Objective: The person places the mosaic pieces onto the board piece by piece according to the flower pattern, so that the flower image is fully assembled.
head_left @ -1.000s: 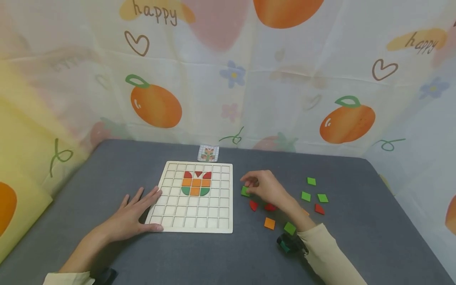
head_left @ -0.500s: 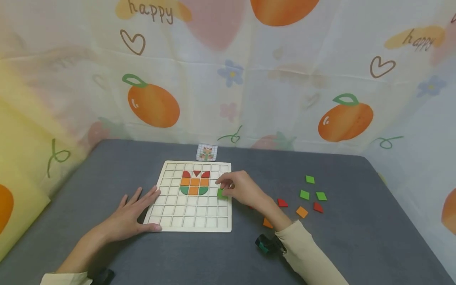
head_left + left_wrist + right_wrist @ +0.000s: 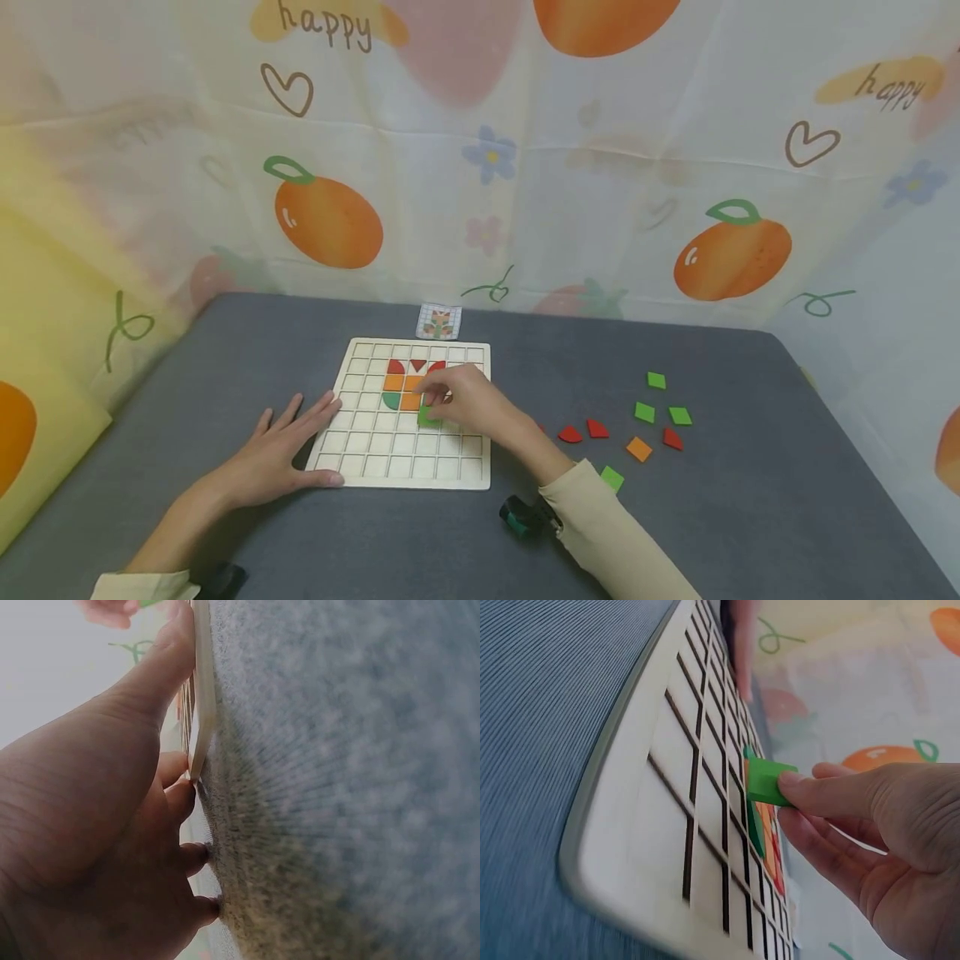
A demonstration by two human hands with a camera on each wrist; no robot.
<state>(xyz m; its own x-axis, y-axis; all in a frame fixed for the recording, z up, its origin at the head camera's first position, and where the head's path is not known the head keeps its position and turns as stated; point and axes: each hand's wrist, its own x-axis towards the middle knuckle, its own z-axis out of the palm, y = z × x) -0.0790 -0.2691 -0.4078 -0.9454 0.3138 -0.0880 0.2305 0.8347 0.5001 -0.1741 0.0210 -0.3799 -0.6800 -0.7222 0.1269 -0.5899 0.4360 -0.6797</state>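
Note:
My right hand (image 3: 468,400) pinches a light green square tile (image 3: 769,780) between thumb and fingertips, close over the white grid board (image 3: 375,462). In the head view the tile overlaps the cells just below the orange tiles (image 3: 411,402). Red pieces (image 3: 396,367) and a dark green rounded piece (image 3: 391,401) also lie in the board's grid; the pattern's right side is partly hidden by my hand. My left hand (image 3: 273,454) rests with fingers spread at the board's left edge, the thumb on its near left corner (image 3: 176,637).
A small printed pattern card (image 3: 438,322) lies behind the board. To the right are scattered loose tiles: several green ones (image 3: 644,412), red pieces (image 3: 597,428) and an orange square (image 3: 639,449). A patterned cloth (image 3: 570,208) hangs behind the grey table (image 3: 750,500).
My right hand has carried the green tile left from the loose pieces, across the board's right edge, to beside the pattern. The left hand stays at the board's edge.

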